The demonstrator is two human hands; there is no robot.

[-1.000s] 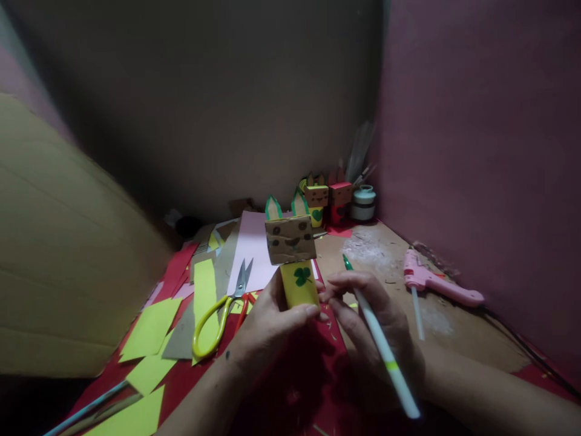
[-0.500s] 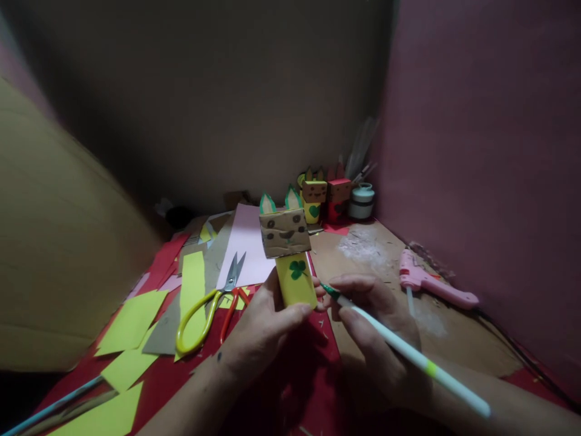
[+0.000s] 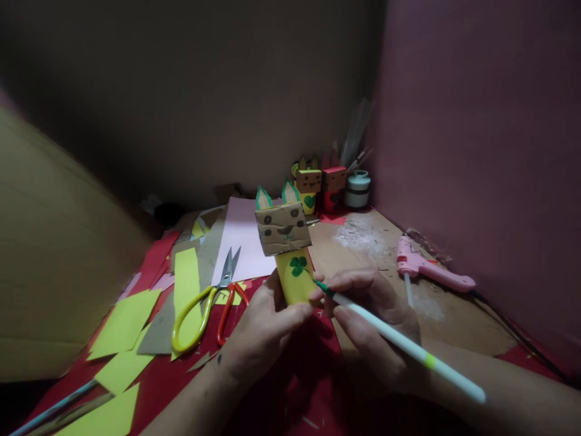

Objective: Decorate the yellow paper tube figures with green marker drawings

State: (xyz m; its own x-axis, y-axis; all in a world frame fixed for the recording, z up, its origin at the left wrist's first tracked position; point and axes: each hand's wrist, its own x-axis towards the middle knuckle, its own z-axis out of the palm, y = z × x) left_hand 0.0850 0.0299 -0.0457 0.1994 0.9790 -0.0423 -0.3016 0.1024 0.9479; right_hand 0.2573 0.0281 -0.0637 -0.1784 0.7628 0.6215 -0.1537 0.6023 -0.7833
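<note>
Cardboard-headed figure [image 3: 288, 239] sits in the left hand [image 3: 272, 321], which pinches its yellow body [image 3: 295, 290]; long axis near upright, top leaning left. The right hand [image 3: 381, 357] pinches a white marker [image 3: 399, 340] close to its green tip [image 3: 324, 289]. The figure lies left of and above this hand; the tip points toward the body's right edge, near the clover [image 3: 298, 266]; contact cannot be confirmed.

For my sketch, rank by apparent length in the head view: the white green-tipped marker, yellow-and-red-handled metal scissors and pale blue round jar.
1. Marker, longest
2. Scissors
3. Jar, shortest, though it stands farther back
</note>
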